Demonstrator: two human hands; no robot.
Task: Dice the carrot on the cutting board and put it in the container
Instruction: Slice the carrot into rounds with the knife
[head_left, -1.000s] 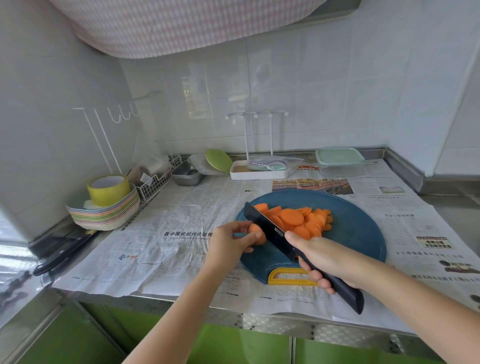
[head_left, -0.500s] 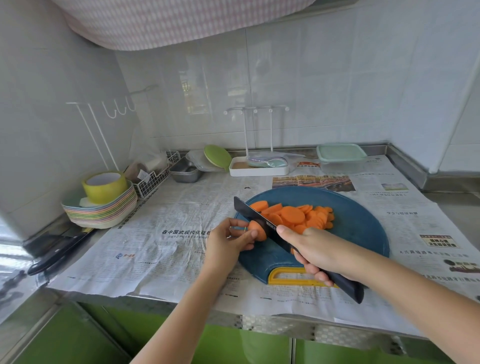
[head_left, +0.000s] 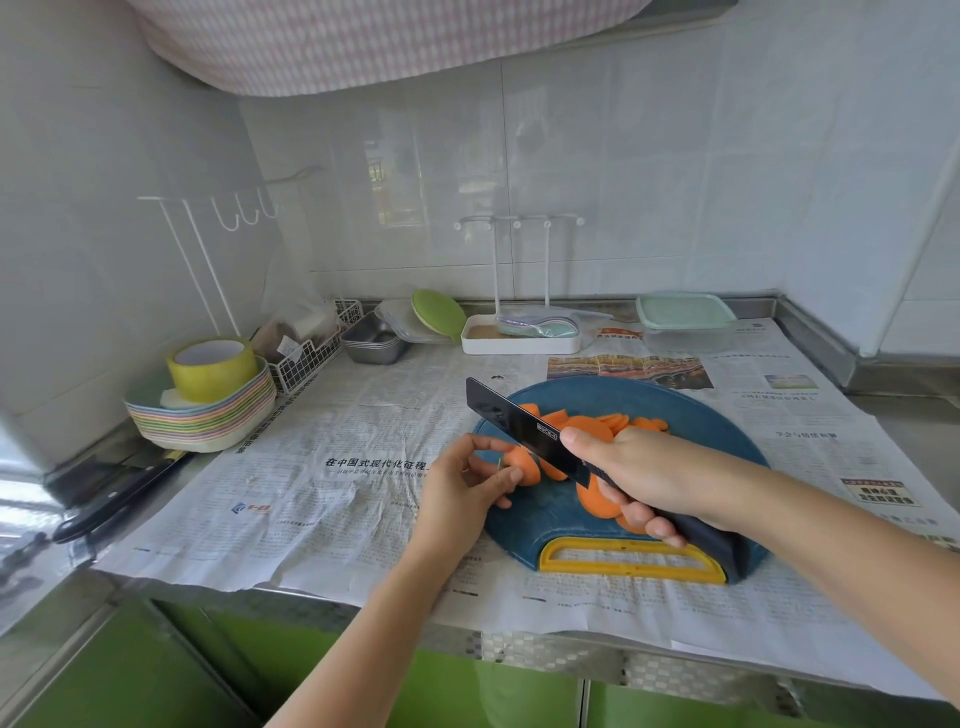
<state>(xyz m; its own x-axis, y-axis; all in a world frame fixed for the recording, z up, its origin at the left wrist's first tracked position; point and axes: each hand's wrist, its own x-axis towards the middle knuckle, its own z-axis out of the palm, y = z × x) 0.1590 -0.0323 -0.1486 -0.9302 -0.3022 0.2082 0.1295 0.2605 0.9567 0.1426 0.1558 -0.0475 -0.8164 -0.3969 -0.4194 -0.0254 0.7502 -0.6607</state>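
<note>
A round blue cutting board (head_left: 701, 415) lies on newspaper (head_left: 337, 467) spread over the desk (head_left: 914, 421), its yellow handle (head_left: 631, 561) at 6 o'clock, nearest the person.

At the board's 9 o'clock edge the left hand (head_left: 467, 483) holds a short carrot stub (head_left: 522, 465). Its grip pinches the stub between thumb and fingertips.

The right hand (head_left: 654, 475) comes in from 4 o'clock. Its grip is wrapped around the dark handle of a black knife (head_left: 519, 426), with 1 finger stretched forward onto the flat of the blade. The blade slants toward 10 o'clock and passes just beside the stub on its right. Whether the edge touches the board cannot be told.

A loose heap of carrot slices (head_left: 592, 428) sits near the board's centre, behind the blade. More slices lie partly hidden beneath the right hand.

The container (head_left: 685, 314), a clear box with a pale green lid on it, stands at 1 o'clock from the board, against the back wall and apart from the board.

At 12 o'clock is a white tray (head_left: 519, 340), with a green dish (head_left: 439, 314) and a metal tin (head_left: 374, 343) to its left. At 10 o'clock, a wire basket (head_left: 311, 358) stands beside a stack of pastel plates (head_left: 202, 421) that carries a yellow tape roll (head_left: 213, 369). A second, black-handled knife (head_left: 119, 493) lies at 9 o'clock, at the desk's far left edge.
</note>
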